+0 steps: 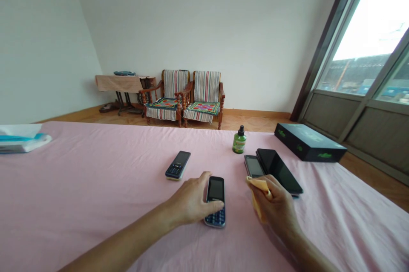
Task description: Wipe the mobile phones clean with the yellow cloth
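My left hand (193,200) grips a dark blue keypad phone (216,191) on the pink cloth, the thumb lying over its keys and the fingers along its left edge. To the right, my right hand (278,204) is closed around a folded yellow cloth (259,184), which hangs partly below the fingers. Just beyond that hand lie a grey phone (254,166) and a larger black smartphone (279,170), side by side. Another keypad phone (178,165) rests face up, beyond my left hand. Farther back stands a small green bottle (239,141) with a black top.
A black box with green lettering (308,142) sits at the right rear of the pink-covered surface (96,186). At the far left is a white and blue packet (24,140). Two wooden chairs (204,88) and a small cloth-covered table (118,83) stand by the wall.
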`<control>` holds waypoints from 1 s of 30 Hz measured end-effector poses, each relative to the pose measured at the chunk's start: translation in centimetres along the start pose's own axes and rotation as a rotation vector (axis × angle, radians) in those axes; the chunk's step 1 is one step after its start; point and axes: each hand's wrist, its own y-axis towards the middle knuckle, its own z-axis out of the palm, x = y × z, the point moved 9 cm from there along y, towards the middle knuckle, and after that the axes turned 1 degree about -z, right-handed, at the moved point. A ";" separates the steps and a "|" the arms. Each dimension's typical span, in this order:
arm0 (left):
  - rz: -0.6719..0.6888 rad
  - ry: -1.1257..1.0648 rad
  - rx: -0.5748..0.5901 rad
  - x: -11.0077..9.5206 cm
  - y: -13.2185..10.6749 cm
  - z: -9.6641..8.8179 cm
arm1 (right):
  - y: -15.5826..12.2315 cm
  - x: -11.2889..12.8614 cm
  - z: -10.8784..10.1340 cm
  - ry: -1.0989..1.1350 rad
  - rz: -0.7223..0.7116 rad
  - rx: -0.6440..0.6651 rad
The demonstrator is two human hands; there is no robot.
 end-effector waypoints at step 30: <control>0.260 -0.169 0.036 1.4 1.2 3.4 | -0.9 0.5 1.9 -0.025 -0.070 0.166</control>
